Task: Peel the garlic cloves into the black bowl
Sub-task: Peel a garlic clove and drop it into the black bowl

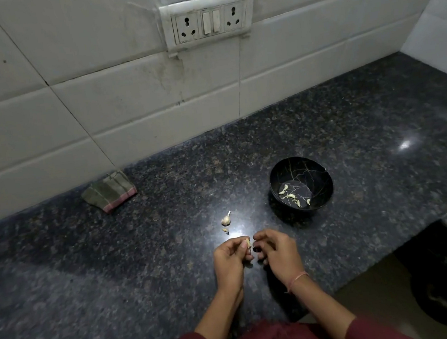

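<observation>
Left hand (230, 259) pinches garlic clove (248, 244) at fingertips, low-left of black bowl (296, 167). Right hand (277, 250) just beside it, fingers curled toward clove; contact unclear. 2 hands close together over countertop (88, 272). Garlic bulb remnant (226, 219) and small bits (225, 230) left of bowl. Peeled cloves (291, 196) inside bowl. Folded cloth (110, 191) well left of bowl, by tiled wall (123, 111).

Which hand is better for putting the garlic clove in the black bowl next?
Probably the right hand: the black bowl sits on its side, nearer it. The left hand pinches the garlic clove now, so it must pass it across.
</observation>
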